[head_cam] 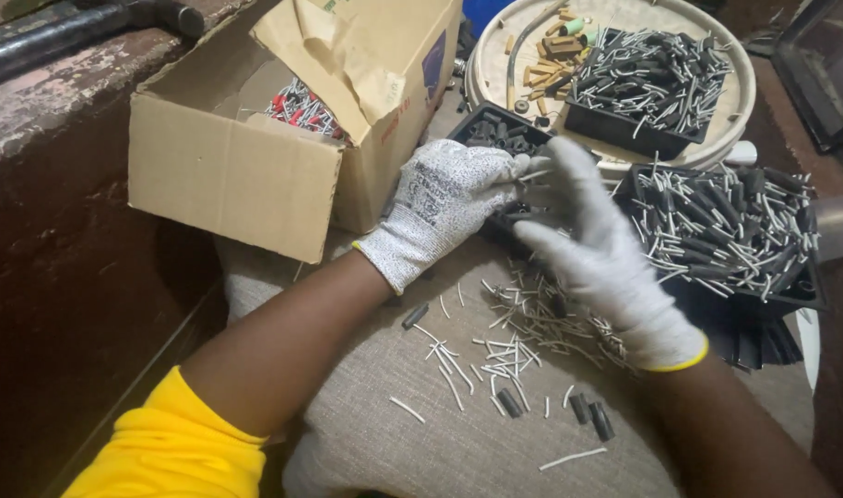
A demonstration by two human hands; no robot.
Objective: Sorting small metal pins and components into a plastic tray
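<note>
Your left hand (449,198), in a speckled grey knit glove, was curled over the near edge of a small black tray (497,134), its fingers drawn together around something thin and pale at the fingertips; it looked like one of the short white pins, though the glove hid most of it, so I cannot tell how firmly you had it. Your right hand (597,249), in a plain white glove, was blurred, its fingers spread apart and holding nothing that showed, its fingertips just beside those of the left. Both hands met above the same spot, which probably let one steady the piece while the other worked on it. Directly below them, on the grey cloth (421,443) over your lap, lay a loose scatter of white pins (518,346) and a few dark sleeves (591,412), close enough to pick from without reaching. To your right sat a larger black tray (790,293) heaped with dark sleeves and white pins, and farther off a round pale tub lid (735,111) carried another full black tray (624,129) beside some tan pieces (546,74). To your left stood an open cardboard box (228,175) with red and white parts (297,106) inside, near the left hand but not touching it.
</note>
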